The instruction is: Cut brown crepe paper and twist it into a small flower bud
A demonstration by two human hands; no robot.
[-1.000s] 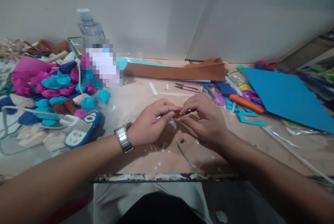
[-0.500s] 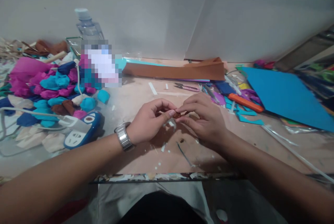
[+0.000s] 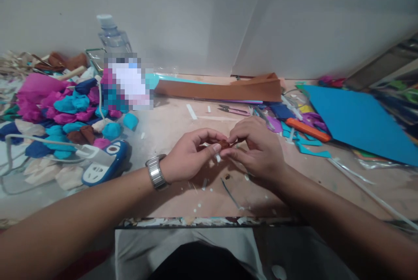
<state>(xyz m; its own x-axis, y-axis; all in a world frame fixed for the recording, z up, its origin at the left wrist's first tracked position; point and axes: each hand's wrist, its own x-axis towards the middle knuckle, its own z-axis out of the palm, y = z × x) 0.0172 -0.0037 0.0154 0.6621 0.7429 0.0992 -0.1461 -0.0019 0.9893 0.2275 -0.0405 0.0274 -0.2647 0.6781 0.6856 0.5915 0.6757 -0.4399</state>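
Note:
Between my fingertips, just over the middle of the table, is a small crumpled piece of brown crepe paper (image 3: 224, 144). My left hand (image 3: 192, 151) pinches its left side with thumb and fingers; a metal-banded watch circles that wrist. From the right, my right hand (image 3: 256, 147) grips the same piece, thumb below and forefinger above. The fingers hide much of it. A white scrap (image 3: 217, 157) shows just under the left thumb. Thread snips (image 3: 234, 110) lie flat behind my hands.
Crumpled crepe paper bundles (image 3: 75, 102) pile up at left, near a blue-and-white power strip (image 3: 104, 162) and a bottle (image 3: 114, 38). Brown paper (image 3: 218, 90) lies along the wall. To the right are an orange cutter (image 3: 308, 129), blue sheet (image 3: 362, 119) and cut scraps.
Both hands stay in place, with small finger shifts around the brown crepe paper. The left fingers have loosened slightly, and more of the brown piece shows. The camera view tilts a little.

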